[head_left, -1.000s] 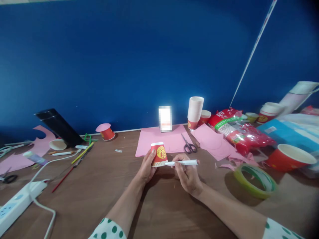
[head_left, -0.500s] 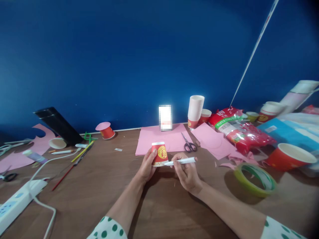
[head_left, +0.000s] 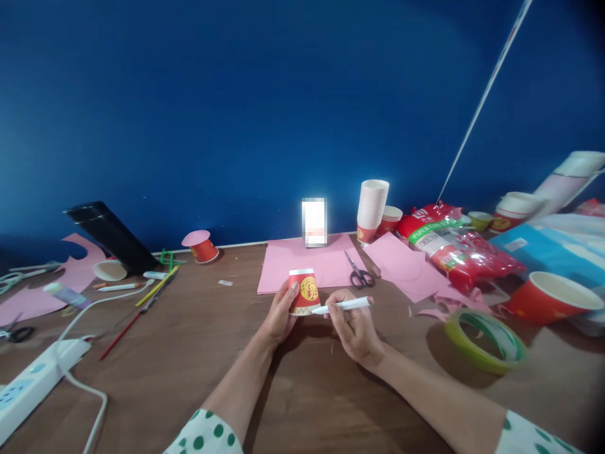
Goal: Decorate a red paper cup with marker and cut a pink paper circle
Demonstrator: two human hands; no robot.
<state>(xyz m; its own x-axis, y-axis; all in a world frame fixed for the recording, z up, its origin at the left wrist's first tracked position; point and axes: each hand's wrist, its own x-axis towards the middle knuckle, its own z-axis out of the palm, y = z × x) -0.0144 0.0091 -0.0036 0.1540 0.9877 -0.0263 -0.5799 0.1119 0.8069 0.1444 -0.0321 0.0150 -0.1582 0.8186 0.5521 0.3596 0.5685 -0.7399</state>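
Observation:
A red paper cup (head_left: 304, 291) with a yellow emblem is gripped in my left hand (head_left: 280, 315), its white rim facing down and a zigzag line running along the lower band. My right hand (head_left: 354, 331) pinches a white marker (head_left: 347, 305), whose tip meets the cup's lower right edge or lies very close to it. Just beyond the hands lie pink paper sheets (head_left: 283, 268). Dark-handled scissors (head_left: 361, 277) rest partly on them, up and to the right of my right hand.
At right are a roll of yellow-green tape (head_left: 456, 343), a red bag of paper cups (head_left: 466, 252) and a tall cup stack (head_left: 372, 211). A red cup with a pink disc (head_left: 204, 249) stands at back left. A power strip (head_left: 38, 391) and black bottle (head_left: 113, 239) are further left.
The view has shifted very slightly. Both hands keep their hold on the cup and the marker, and the cup's emblem appears turned a little to the right.

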